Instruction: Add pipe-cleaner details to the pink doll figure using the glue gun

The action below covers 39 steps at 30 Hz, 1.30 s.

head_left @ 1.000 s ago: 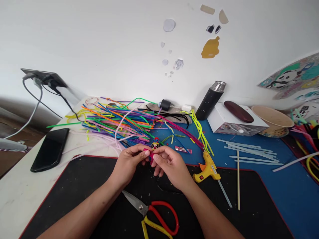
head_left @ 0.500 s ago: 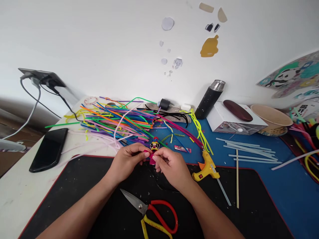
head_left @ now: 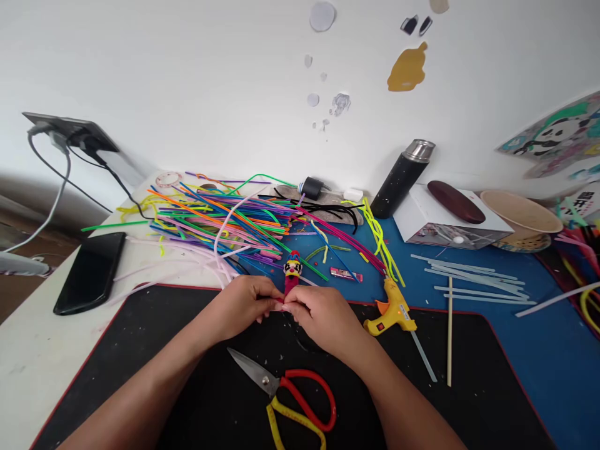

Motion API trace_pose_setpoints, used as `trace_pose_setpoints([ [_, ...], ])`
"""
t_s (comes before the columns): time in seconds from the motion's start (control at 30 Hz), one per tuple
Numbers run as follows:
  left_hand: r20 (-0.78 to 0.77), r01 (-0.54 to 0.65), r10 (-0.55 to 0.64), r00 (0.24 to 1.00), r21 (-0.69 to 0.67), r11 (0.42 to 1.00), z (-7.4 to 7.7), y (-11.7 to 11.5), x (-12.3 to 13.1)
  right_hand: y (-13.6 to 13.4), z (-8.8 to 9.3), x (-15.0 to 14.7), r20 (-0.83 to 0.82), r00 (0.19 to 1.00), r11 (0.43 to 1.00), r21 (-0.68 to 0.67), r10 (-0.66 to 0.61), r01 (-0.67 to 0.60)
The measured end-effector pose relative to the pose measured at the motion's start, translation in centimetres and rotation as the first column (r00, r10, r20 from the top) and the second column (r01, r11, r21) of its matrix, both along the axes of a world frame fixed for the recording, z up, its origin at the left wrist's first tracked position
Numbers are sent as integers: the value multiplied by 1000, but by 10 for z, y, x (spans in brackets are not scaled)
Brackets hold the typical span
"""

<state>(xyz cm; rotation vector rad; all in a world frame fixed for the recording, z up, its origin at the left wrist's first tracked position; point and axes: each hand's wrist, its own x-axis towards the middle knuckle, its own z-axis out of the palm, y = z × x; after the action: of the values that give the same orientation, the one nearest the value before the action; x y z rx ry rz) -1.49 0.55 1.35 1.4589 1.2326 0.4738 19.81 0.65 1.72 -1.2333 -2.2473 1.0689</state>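
My left hand (head_left: 246,305) and my right hand (head_left: 321,315) meet over the far edge of the black mat (head_left: 140,387). Both pinch the lower part of a small pipe-cleaner figure (head_left: 292,275) with a magenta body, a black-and-yellow face and a red and blue top. The figure stands upright above my fingertips. A big heap of coloured pipe cleaners (head_left: 225,225) lies just behind the hands. Red and yellow scissors (head_left: 290,394) lie on the mat near my wrists, blades partly apart. A yellow glue gun (head_left: 390,309) rests right of my right hand.
A black phone (head_left: 89,272) lies at the left on the white table. Behind stand a black flask (head_left: 403,178), a white box (head_left: 445,222) with a dark case on it, and a paper bowl (head_left: 520,215). Glue sticks (head_left: 473,284) and a wooden stick (head_left: 449,331) lie on the blue mat.
My hands have closed in lower on the figure, fingertips now pressed together at its base. The figure stands more upright and shows above the fingers. The camera has tilted slightly.
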Motion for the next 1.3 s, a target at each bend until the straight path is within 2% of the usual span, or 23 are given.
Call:
trace_pose_setpoints([
  [0.07,71,-7,12,997,-79,997,-1,1,-1,0,0,1,-59,998,999,-48,-10,7],
  [0.2,255,-126,162,953,-152,980,-2,2,4,1,-2,2,-243,957,971,-212,-159,108],
  [0.27,311,-178,221,924,-160,971,-1,1,8,2,-5,3,-292,932,955,-265,-212,134],
  [0.53,406,-285,317,857,-140,948,-2,-3,15,3,-10,1,-367,879,920,-352,-304,171],
  [0.67,368,-351,357,859,-85,933,-2,-3,14,3,-12,0,-384,867,910,-378,-319,167],
  [0.8,295,-356,340,893,0,934,0,-5,14,3,-13,1,-374,874,916,-361,-311,172],
  [1.0,167,-265,231,959,225,938,2,-9,14,3,-14,1,-340,896,932,-314,-286,179],
  [1.17,59,-172,162,985,424,889,-2,-11,15,2,-8,-2,-287,917,941,-273,-276,197],
  [1.3,2,-104,120,993,516,850,-3,-14,19,2,-6,-2,-234,934,947,-240,-269,213],
])
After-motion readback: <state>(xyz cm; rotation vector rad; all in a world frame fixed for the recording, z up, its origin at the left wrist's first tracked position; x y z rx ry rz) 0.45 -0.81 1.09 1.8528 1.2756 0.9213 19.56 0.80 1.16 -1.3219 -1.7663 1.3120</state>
